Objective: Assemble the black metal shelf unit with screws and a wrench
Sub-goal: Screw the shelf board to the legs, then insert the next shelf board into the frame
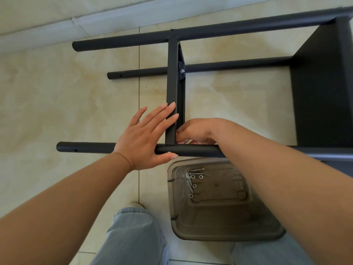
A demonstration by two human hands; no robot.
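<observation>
Looking down at the black metal shelf unit (210,66), it's lying on its side on the beige tile floor (57,92), matte powder-coat finish, round tube legs running left to right. One shelf panel (322,83) is already fixed at the right end of the frame, and a second, narrower shelf panel (172,88) stands edge-up across the tubes, roughly mid-frame. A small corner bracket with a silver bolt (182,70) shows where that panel meets the middle tube (229,64). The near tube (86,148) has a little hole close to its left end.

My left hand (147,136) is flat and spread, fingers straight against the left face of the narrow panel, thumb under the near tube. The right hand (194,131) is on the other side of that panel at the joint with the near tube, fingers curled in like it's pinching something small, but I can't tell what.

Just below the near tube sits a clear plastic tub (225,232) with loose screws (191,180) and nuts (197,176) inside.
</observation>
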